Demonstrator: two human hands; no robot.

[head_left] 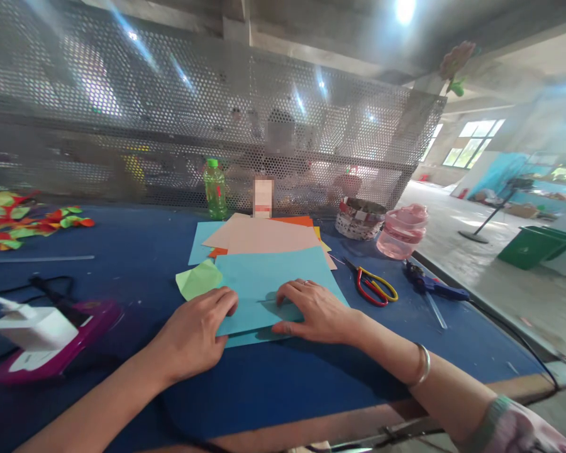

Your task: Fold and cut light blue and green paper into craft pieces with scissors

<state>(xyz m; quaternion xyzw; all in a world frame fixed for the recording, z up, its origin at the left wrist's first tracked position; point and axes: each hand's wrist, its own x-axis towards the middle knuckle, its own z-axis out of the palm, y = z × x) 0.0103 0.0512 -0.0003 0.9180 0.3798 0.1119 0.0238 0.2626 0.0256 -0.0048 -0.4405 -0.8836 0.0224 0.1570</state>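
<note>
A folded sheet of light blue paper (259,302) lies on the dark blue work table (122,402), and both hands are on it. My left hand (191,333) grips its left edge with curled fingers. My right hand (311,311) rests across its lower part, with the thumb at the near edge. A creased light green paper piece (198,279) lies just beyond my left hand. Farther back is a stack of pink paper (259,236), with orange paper (292,221) showing behind it.
Red-and-yellow-handled scissors (372,286) and a blue hot glue gun (429,280) lie to the right. A pink plastic jar (402,231), woven container (360,218) and green bottle (216,189) stand back. A white charger (33,327) and paper flowers (28,221) lie left. A person (280,135) sits behind a perforated metal screen (170,126).
</note>
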